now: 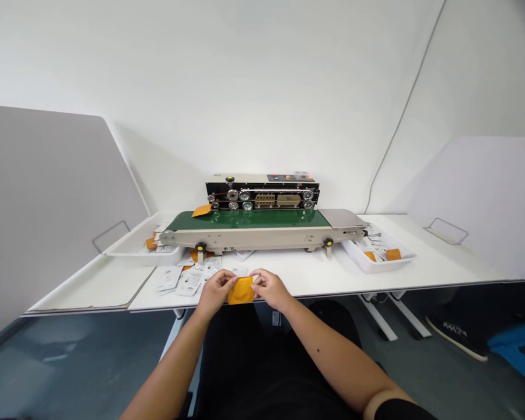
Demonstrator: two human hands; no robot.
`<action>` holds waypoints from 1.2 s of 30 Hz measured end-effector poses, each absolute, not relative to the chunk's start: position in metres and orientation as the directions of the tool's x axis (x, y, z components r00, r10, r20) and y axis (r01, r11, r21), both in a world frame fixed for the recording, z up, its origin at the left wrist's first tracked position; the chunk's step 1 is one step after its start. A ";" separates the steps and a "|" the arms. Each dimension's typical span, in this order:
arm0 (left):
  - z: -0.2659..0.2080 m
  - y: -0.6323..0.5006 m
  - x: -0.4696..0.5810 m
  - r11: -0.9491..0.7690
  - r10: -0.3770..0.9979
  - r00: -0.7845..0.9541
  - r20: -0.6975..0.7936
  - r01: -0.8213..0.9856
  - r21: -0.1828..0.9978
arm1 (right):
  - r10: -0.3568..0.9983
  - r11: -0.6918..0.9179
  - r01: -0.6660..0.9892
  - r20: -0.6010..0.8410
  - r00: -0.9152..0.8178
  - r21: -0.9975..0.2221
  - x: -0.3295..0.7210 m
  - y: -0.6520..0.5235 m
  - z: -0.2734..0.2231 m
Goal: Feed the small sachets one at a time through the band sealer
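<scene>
Between my two hands is a small orange packet, held by its upper corners over the table's front edge. My left hand pinches its left corner, and my right hand pinches the right one. Beyond them stands a band sealing machine with rollers and a green conveyor belt. Another orange packet lies at the belt's left end, its edge by the rollers. Several white printed packets are scattered on the table to the left of my hands.
A white tray of white and orange packets stands left of the conveyor. Another white tray with similar packets is at its right end. Panels rise on both sides, each with a metal bracket. Another person's shoe shows at the lower right.
</scene>
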State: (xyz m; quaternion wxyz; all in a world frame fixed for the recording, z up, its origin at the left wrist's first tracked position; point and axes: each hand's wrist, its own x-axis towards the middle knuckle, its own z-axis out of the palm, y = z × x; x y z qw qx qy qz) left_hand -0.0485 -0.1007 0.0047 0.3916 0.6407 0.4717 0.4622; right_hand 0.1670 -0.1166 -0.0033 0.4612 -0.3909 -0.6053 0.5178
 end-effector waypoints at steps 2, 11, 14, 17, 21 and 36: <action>0.006 -0.102 -0.050 -0.280 0.952 0.192 0.239 0.224 0.934 | 0.960 0.138 -0.052 0.146 -0.240 -0.989 0.169 -0.116 -0.002; 0.009 -0.104 -0.055 -0.236 0.951 0.253 0.176 0.228 0.945 | 0.939 0.035 -0.108 0.070 -0.337 -0.994 0.176 -0.112 -0.002; 0.008 -0.104 -0.056 -0.228 0.937 0.311 0.161 0.194 0.954 | 0.912 0.079 0.051 0.052 -0.406 -0.996 0.176 -0.114 0.000; 0.009 -0.104 -0.057 -0.235 0.919 0.362 0.156 0.184 0.955 | 0.852 0.104 0.202 -0.017 -0.523 -0.974 0.181 -0.112 0.009; 0.015 -0.107 -0.057 -0.240 0.920 0.360 0.156 0.201 0.950 | 0.769 -0.003 0.333 -0.215 -0.603 -0.943 0.210 -0.089 0.039; 0.010 -0.106 -0.061 -0.274 0.904 0.380 0.197 0.162 0.948 | 0.703 0.114 -0.194 -0.059 0.709 -0.974 0.408 0.050 0.140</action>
